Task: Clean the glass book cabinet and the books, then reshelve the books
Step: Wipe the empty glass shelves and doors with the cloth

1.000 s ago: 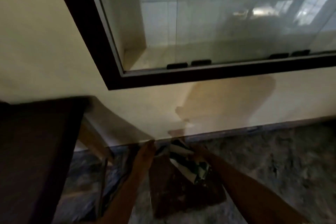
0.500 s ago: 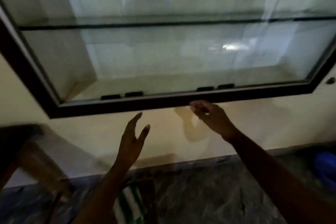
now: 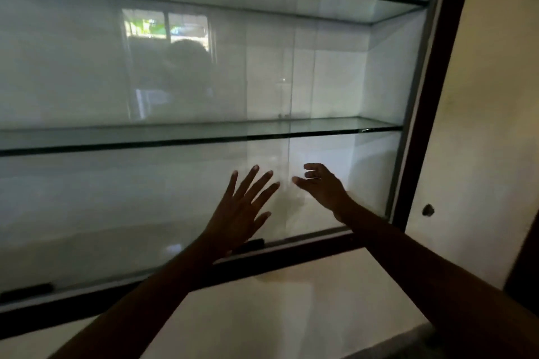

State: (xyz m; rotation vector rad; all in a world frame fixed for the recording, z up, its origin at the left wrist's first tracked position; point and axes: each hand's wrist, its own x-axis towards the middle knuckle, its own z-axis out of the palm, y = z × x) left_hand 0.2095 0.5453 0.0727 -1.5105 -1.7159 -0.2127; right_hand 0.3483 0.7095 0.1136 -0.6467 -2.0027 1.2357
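Cream wall (image 3: 484,96) borders the cabinet (image 3: 291,255), which fills the far view; a glass shelf (image 3: 145,140) crosses it at mid-height; left hand (image 3: 239,213), fingers spread, at the lower pane; right hand (image 3: 323,186) just to its right, fingers loosely curved, holding nothing; contact with the glass cannot be told.
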